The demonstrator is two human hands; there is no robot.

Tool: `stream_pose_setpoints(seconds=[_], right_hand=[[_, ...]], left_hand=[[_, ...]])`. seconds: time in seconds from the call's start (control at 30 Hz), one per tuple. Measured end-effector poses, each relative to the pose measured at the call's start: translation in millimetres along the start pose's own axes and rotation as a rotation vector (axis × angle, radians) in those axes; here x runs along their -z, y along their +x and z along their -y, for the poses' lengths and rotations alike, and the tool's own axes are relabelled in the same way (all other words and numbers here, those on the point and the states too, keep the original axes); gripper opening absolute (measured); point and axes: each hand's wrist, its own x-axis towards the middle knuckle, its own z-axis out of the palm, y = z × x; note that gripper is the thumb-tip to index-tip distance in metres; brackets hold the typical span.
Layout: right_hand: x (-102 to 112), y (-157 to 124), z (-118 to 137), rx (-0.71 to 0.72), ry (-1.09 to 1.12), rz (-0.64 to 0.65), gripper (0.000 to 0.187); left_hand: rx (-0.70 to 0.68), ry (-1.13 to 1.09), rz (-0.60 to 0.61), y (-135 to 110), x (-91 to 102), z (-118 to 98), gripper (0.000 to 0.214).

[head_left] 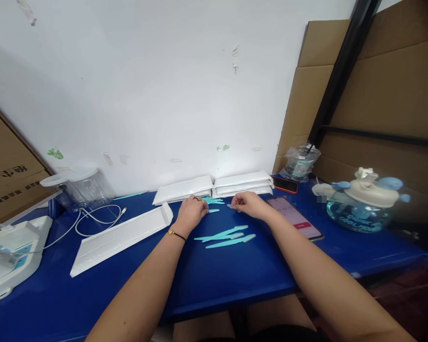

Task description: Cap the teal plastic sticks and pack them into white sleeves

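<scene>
One white envelope (123,240), then the left hand (191,213), fingers curled closed around one teal razor (213,211); three loose razors (225,243) between the forearms; the right hand (249,205) pinches one small clear piece (230,206); two phones (296,218), one bottle (364,209).

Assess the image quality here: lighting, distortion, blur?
Head view: soft light on the white wall, no harsh glare; head view, edges: stretched, probably by a wide lens, with lettering on the bottle and carton smeared; head view, centre: left hand, right hand and turquoise sticks fairly sharp.
</scene>
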Motion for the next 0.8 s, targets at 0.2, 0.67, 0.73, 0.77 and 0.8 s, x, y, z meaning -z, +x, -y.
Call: stream_pose_setpoints(seconds=[0.2,0.67,0.73,0.77,0.8], right_hand=[[-11,2,-3,0.106,-0.106,-0.032,0.013],[-19,7,-1,0.143,-0.135,-0.035,0.012],[-18,7,-3,0.134,-0.124,-0.037,0.012],[-18,7,-4,0.13,-0.116,-0.031,0.012],[-18,7,-5,0.127,-0.107,-0.018,0.012]], left_hand=[[-0.066,-0.083,0.05,2,2.4,-3,0.02],[-0.085,-0.065,0.025,2,-0.9,-9,0.021],[-0.083,-0.062,0.022,2,0.0,-10,0.021],[-0.086,-0.056,0.018,2,0.1,-10,0.021],[-0.089,-0.049,0.015,2,0.1,-10,0.021]])
